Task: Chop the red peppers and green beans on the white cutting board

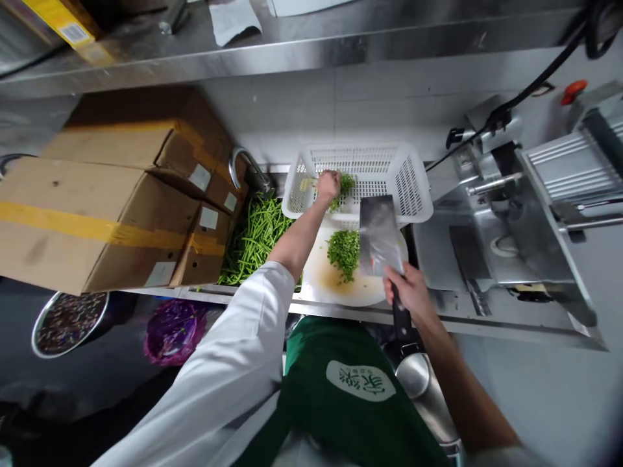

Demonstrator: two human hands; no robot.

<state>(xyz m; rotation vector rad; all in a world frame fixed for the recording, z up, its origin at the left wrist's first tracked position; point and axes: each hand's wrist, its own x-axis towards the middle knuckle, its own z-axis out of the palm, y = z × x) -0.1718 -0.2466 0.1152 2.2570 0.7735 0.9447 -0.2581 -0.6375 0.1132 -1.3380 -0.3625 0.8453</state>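
My left hand point(328, 184) reaches into a white slotted basket point(413, 188), fingers closed among chopped green bits point(346, 185) lying in it. My right hand point(407, 290) grips the black handle of a broad cleaver point(378, 235), its blade flat above the round pale cutting board point(324, 282). A heap of chopped green beans point(343, 251) sits on the board just left of the blade. Whole long green beans point(256, 237) lie piled to the left of the board.
Stacked cardboard boxes point(107, 194) fill the left. A metal slicer machine point(525, 214) stands on the right. A steel shelf point(292, 39) runs overhead. Below the counter are a metal bowl point(68, 321) and a purple bag point(174, 329). A curved tap point(243, 162) rises behind the beans.
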